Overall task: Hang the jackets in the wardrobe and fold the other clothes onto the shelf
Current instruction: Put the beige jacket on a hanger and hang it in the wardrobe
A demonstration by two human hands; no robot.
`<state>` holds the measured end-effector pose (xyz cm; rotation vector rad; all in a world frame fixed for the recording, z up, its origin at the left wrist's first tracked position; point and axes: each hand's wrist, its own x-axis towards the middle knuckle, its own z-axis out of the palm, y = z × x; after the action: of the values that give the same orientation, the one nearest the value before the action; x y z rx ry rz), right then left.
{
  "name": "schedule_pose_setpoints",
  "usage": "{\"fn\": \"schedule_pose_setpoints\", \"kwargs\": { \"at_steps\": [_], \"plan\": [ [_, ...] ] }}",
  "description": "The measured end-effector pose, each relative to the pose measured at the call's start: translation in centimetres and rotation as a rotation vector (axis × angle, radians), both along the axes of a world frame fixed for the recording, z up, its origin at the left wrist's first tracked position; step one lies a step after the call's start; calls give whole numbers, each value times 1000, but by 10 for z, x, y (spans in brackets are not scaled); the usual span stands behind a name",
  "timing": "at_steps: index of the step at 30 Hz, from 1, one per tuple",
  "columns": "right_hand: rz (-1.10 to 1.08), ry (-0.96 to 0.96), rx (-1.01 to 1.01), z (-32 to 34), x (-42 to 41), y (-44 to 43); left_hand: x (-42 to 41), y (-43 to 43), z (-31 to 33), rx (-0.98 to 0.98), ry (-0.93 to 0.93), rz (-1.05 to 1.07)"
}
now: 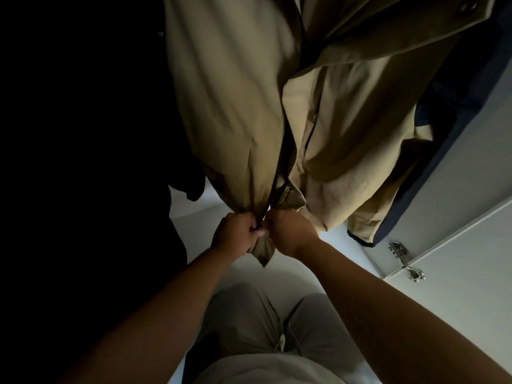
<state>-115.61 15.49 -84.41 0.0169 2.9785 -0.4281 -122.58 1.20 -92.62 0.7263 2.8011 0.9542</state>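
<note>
A tan jacket (241, 106) hangs in front of me inside the wardrobe, its front halves meeting along a dark zipper. At the bottom hem my left hand (235, 234) grips the left front edge. Right beside it, my right hand (288, 231) pinches the right front edge at the zipper's lower end. Both hands touch at the small dark zipper piece (260, 230). A corner of the hem hangs below my fists. The hanger and rail are out of view.
A dark navy garment (443, 134) hangs right of the tan jacket. Black clothing (83, 134) fills the left side. The white wardrobe floor (199, 225) lies below, with a white door and metal hinges (407, 261) at the right.
</note>
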Motion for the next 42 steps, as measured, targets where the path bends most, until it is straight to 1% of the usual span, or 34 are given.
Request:
{"fn": "schedule_pose_setpoints", "kwargs": {
  "at_steps": [2,4,6,8,10,11,14,16,18,21,23,25,27,28,29,32,36,37,40,42],
  "plan": [
    [-20,47,81,4,0,-1,0,0,-3,1,5,40],
    [-59,142,139,11,-2,2,-1,1,-2,-18,1,78],
    [-103,238,154,17,-3,5,-5,2,2,-15,-17,110],
    [-136,296,164,18,2,8,-12,6,11,-54,-3,107],
    [-175,283,169,13,8,6,-18,9,22,-123,11,70],
    [-202,267,144,9,11,5,-20,10,27,-119,6,36],
    [-226,186,59,2,13,4,-17,11,38,27,-36,-104],
    [-221,118,23,1,12,4,-15,13,42,72,-16,-122],
    [-199,123,55,3,12,2,-13,16,40,34,18,-93],
    [-112,162,180,16,8,3,-10,16,32,6,38,-73],
    [-93,259,240,30,4,7,-9,13,29,1,47,-49],
    [-75,403,275,42,2,7,-11,8,27,-9,67,-15],
    [-60,543,284,48,3,4,-13,4,28,-19,90,0],
    [-71,580,280,49,3,2,-13,3,30,-17,97,-3],
    [-86,571,274,48,2,2,-13,3,32,5,100,-8],
    [-117,451,264,42,-2,3,-7,5,48,147,124,-2],
    [-105,468,259,38,-4,4,-8,16,73,266,249,56],
    [-100,464,263,38,-5,4,-10,18,76,271,264,56],
    [-107,436,296,46,-6,7,-14,24,79,206,311,56],
    [-89,407,357,56,-6,8,-15,27,76,181,343,61]
  ]
}}
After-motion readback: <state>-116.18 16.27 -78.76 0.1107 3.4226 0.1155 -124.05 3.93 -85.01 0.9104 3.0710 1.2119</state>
